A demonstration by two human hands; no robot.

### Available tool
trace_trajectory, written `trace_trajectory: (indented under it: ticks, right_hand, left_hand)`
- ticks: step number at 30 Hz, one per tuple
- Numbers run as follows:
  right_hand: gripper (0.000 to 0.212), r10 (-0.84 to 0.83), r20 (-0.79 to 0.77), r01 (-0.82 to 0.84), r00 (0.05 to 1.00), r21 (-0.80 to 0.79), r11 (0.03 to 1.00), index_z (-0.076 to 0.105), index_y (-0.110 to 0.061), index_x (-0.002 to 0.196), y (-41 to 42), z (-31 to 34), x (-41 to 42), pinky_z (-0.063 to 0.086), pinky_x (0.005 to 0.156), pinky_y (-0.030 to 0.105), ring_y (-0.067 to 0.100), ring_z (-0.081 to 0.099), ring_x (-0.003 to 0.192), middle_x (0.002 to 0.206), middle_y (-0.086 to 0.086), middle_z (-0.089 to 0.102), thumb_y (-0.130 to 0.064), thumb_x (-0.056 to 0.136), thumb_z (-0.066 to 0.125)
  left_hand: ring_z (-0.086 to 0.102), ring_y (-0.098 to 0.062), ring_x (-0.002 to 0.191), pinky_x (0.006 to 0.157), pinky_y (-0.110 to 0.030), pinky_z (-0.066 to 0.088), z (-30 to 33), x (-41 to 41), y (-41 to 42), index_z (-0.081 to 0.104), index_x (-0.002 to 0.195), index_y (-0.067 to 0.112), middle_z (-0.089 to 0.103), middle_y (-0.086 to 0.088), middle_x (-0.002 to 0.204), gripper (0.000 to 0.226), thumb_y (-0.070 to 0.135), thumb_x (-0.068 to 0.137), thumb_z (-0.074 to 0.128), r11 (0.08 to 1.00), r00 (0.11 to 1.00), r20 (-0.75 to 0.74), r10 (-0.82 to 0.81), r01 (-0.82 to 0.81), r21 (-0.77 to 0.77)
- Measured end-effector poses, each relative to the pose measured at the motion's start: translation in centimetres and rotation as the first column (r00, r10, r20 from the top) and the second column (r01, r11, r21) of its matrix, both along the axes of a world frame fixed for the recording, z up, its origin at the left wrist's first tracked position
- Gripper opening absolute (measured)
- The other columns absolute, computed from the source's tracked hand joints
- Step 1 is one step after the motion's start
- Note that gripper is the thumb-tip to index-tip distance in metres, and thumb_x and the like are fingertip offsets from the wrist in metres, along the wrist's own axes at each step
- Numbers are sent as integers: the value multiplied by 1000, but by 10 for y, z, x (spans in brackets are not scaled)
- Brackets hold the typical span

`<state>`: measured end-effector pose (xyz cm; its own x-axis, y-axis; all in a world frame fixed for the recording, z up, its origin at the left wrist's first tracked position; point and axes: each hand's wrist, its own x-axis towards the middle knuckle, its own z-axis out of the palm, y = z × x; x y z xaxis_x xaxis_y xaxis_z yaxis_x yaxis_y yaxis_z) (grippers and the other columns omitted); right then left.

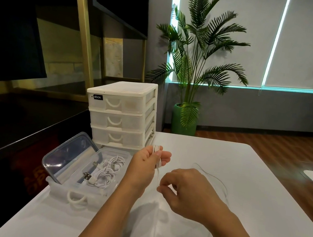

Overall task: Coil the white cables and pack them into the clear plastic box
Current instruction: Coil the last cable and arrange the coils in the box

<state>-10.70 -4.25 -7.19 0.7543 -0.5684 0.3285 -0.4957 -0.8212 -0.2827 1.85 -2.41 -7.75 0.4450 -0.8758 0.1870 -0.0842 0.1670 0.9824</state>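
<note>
My left hand (pixel 148 164) holds a bundle of white cable coils (pixel 157 156) upright above the white table, thumb pressed on the loops. My right hand (pixel 184 188) pinches the cable's free strand just below the bundle; the loose end (pixel 217 179) trails in a thin arc across the table to the right. The clear plastic box (pixel 98 196) stands open at the table's left edge. Inside it lie coiled white cables (pixel 107 171) with USB plugs showing. Its clear lid (pixel 69 156) with a blue rim leans up on the left side.
A white three-drawer organiser (pixel 122 113) stands right behind the box. The white table (pixel 237 220) stretches to the right. A black counter lies to the left, and a potted palm (pixel 184 120) stands on the floor beyond the table.
</note>
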Motion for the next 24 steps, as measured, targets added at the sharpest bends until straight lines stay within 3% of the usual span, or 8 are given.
trace_trajectory:
  ticks: [2,5,8,12,19,24]
  right_hand:
    - [24,-11,45,11,999,-1,1000,68,-24,105,-1,3,-2,42,73,15,2,47,68,101,-10,69,-35,92,52]
    - [24,-72,126,71,989,11,997,67,-24,106,-5,5,-5,39,70,9,0,47,62,100,-10,69,-36,91,53]
    - [21,-166,242,162,956,36,986,67,-23,101,-10,3,-7,49,75,17,6,56,72,97,-7,70,-36,90,55]
    - [18,-245,333,245,911,43,969,66,-18,96,-16,-3,-11,46,67,15,8,54,69,90,-4,69,-32,90,56]
    - [19,-310,411,328,857,30,944,66,-15,98,-23,-10,-11,38,64,9,8,52,70,92,0,69,-29,90,56]
    - [19,-329,437,355,837,25,935,67,-14,98,-25,-13,-11,41,67,13,9,53,71,94,2,70,-27,90,56]
  left_hand:
    - [63,-13,96,94,-32,49,0,-2,1,60,82,29,67,7,96,28,17,99,41,1000,991,131,-25,25,3]
    - [58,-2,89,84,-18,48,1,-4,3,56,85,28,60,13,102,24,20,100,39,998,961,267,-68,65,22]
    - [55,-3,85,80,-15,45,0,-6,1,56,95,20,58,10,93,19,24,100,37,993,928,352,-121,116,34]
    - [53,-4,69,63,-8,43,-3,-8,0,56,85,19,56,9,74,26,24,100,36,977,898,387,-212,207,55]
    - [53,-6,70,68,-11,43,-4,-9,-1,54,81,18,56,9,73,28,28,100,36,966,861,438,-258,241,95]
    - [52,-6,70,68,-8,44,-3,-11,0,50,79,22,55,9,74,27,27,100,34,959,848,448,-283,252,127]
